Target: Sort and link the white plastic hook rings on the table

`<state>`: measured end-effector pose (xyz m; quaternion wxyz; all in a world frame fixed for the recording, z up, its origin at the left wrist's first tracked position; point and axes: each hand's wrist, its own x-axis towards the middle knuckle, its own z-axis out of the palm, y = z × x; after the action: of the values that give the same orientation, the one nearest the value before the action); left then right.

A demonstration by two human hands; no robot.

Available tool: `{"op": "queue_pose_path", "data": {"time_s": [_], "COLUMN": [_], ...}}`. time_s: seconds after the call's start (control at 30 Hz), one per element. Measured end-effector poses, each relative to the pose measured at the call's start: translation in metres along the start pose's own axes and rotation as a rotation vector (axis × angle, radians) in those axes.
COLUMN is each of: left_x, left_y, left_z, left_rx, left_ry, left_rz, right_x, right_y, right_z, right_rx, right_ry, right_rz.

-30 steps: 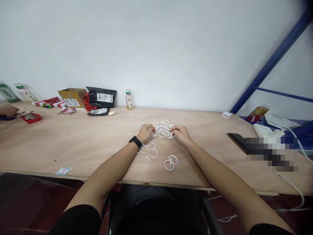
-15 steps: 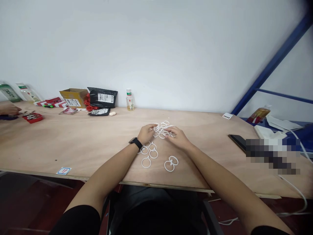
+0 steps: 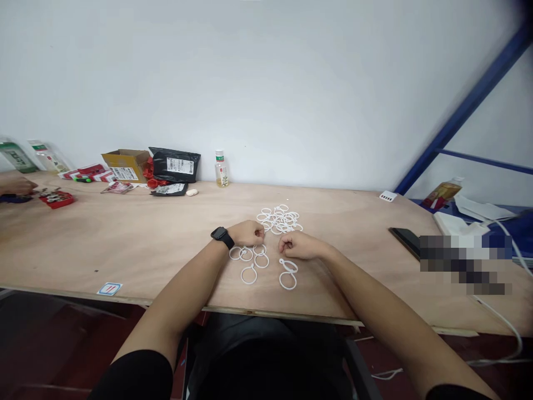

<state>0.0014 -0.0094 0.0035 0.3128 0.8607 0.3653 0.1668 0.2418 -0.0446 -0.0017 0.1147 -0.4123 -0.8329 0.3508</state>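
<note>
A pile of thin white plastic rings with small tabs [image 3: 285,226] lies on the wooden table [image 3: 166,244], just beyond my hands. My left hand [image 3: 250,232], with a black watch [image 3: 222,236] on its wrist, is closed at the pile's near left edge, above a loose group of several more rings [image 3: 249,283]. Fingers curled together, my right hand [image 3: 293,244] hovers close behind two touching rings [image 3: 287,289] on the right. Whatever either hand may hold is hidden in the fingers.
At the back left stand a cardboard box [image 3: 127,165], a black mailing bag [image 3: 177,165] and a small bottle [image 3: 221,169]. Another person's hand [image 3: 16,184] is beside a red tray [image 3: 58,201] at far left. A phone [image 3: 405,241] lies to the right.
Both hands have drawn back from the pile toward me, and their fingers have curled closed. The upper of the two right-hand rings has shifted left and away from me.
</note>
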Motion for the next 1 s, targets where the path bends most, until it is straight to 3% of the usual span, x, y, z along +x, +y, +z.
{"op": "queue_pose_path", "data": {"time_s": [0.1, 0.17, 0.37, 0.47, 0.63, 0.77, 0.9, 1.0], "left_x": [0.001, 0.003, 0.007, 0.007, 0.012, 0.017, 0.02, 0.021], "left_y": [0.0, -0.001, -0.001, 0.001, -0.002, -0.01, -0.011, -0.012], "left_z": [0.006, 0.009, 0.011, 0.009, 0.016, 0.023, 0.021, 0.017], "left_rx": [0.035, 0.067, 0.132, 0.148, -0.107, -0.335, -0.339, -0.327], "left_ry": [-0.014, 0.023, 0.222, 0.296, 0.358, 0.343, 0.527, 0.668], "left_rz": [0.014, 0.034, 0.097, 0.086, 0.076, 0.033, 0.011, -0.003], "right_x": [0.004, 0.004, -0.003, -0.003, 0.002, 0.005, 0.005, 0.006], "right_y": [0.003, 0.003, 0.001, 0.001, 0.005, 0.011, 0.016, 0.016], "right_z": [0.003, 0.003, -0.001, -0.003, 0.0, 0.0, -0.001, 0.0], "right_rx": [-0.016, 0.056, 0.206, 0.183, 0.133, 0.172, 0.129, 0.136], "right_ry": [0.167, 0.172, -0.157, -0.191, -0.006, 0.103, 0.062, 0.11], "right_rz": [-0.033, -0.047, -0.025, -0.02, -0.048, -0.027, 0.008, -0.02]}}
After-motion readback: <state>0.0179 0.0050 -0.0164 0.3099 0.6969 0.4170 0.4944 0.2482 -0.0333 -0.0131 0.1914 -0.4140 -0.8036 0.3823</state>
